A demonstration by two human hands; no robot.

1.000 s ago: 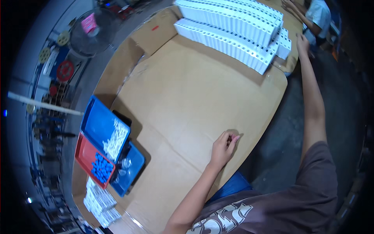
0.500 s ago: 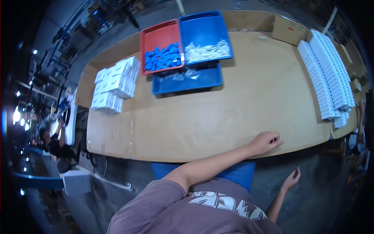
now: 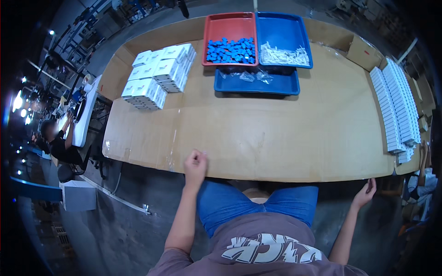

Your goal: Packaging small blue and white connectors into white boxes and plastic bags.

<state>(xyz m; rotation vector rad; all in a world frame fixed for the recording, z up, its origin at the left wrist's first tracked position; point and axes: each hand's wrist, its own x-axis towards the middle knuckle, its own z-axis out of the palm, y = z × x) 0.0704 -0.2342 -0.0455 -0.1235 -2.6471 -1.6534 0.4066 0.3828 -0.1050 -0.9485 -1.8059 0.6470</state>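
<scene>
My left hand point(image 3: 195, 165) is closed in a loose fist above the near edge of the cardboard-covered table point(image 3: 258, 138), left of my lap; nothing shows in it. My right hand point(image 3: 365, 194) hangs at the table's near right edge, its fingers lightly bent and apart, holding nothing visible. Far from both hands, a red tray point(image 3: 230, 28) holds many small blue pieces point(image 3: 231, 50). Beside it, a blue tray point(image 3: 282, 34) holds white stick-like pieces point(image 3: 284, 55). Below these two, another blue tray point(image 3: 258, 87) contains clear plastic bags point(image 3: 248, 76).
White boxes point(image 3: 146, 89) are stacked at the table's left. Long rows of white boxes point(image 3: 398, 108) stand along the right side. A raised cardboard wall point(image 3: 175, 33) borders the far edge. At left, a person point(image 3: 64, 142) works at a white table; another person point(image 3: 423, 181) is at right.
My left hand has swung left from the table's near right to its near left. My right hand has risen to the table's edge. The view has turned, so the trays appear farther right.
</scene>
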